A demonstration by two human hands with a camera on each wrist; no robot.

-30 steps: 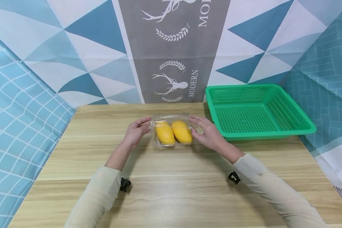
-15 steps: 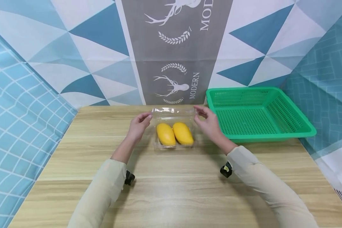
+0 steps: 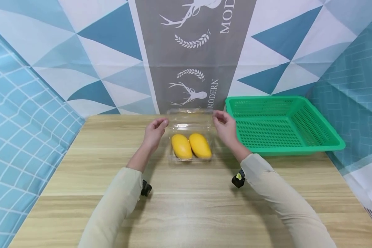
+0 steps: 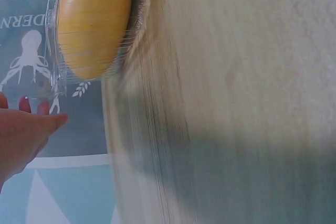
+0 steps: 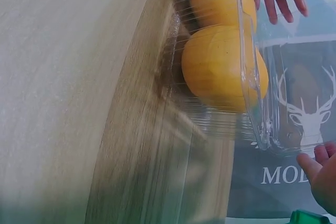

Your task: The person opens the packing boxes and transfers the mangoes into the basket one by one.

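Note:
A clear plastic clamshell box stands on the wooden table, its lid swung up and back. Two yellow mangoes lie side by side in its base. My left hand is at the lid's left side; in the left wrist view its thumb and fingers are spread beside the lid's edge. At the lid's right side is my right hand, fingertips close to the edge; whether they touch it I cannot tell. Neither hand visibly grips anything.
A green plastic basket stands at the back right, close to my right hand. Patterned cloth hangs behind the table's back edge. Black wrist cameras hang under both sleeves.
Both hands have moved up and back with the clamshell's lid, which has gone from lying over the mangoes to folded back. The box base and mangoes have stayed in place.

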